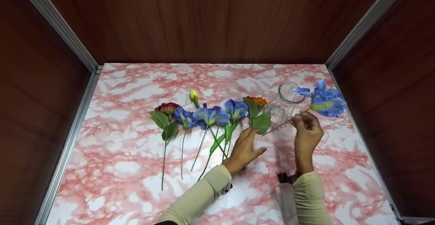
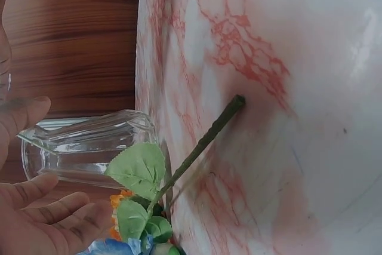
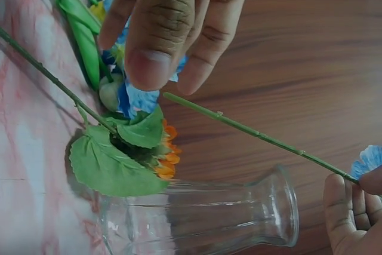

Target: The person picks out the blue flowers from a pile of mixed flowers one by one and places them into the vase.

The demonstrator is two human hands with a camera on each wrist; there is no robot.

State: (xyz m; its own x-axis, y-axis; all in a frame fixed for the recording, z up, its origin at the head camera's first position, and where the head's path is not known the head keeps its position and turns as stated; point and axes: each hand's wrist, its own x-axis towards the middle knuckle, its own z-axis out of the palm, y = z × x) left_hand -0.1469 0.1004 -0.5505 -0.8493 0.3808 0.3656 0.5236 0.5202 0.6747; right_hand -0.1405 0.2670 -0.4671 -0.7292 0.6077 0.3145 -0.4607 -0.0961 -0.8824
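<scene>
My right hand pinches the stem of a blue iris just below its bloom, with the bare stem slanting down and left. My left hand is open, its thumb spread from its fingers, near the stem's lower end; in the right wrist view a small gap shows between the left hand and the stem. A clear glass vase stands upright behind the hands. Beside it, an orange flower with green leaves lies on the table, close to my left fingers.
Left of the orange flower lie several blue irises, a yellow tulip bud and a dark red flower, stems toward me. The marbled pink-and-white table is bordered by brown wood panels with metal frame edges.
</scene>
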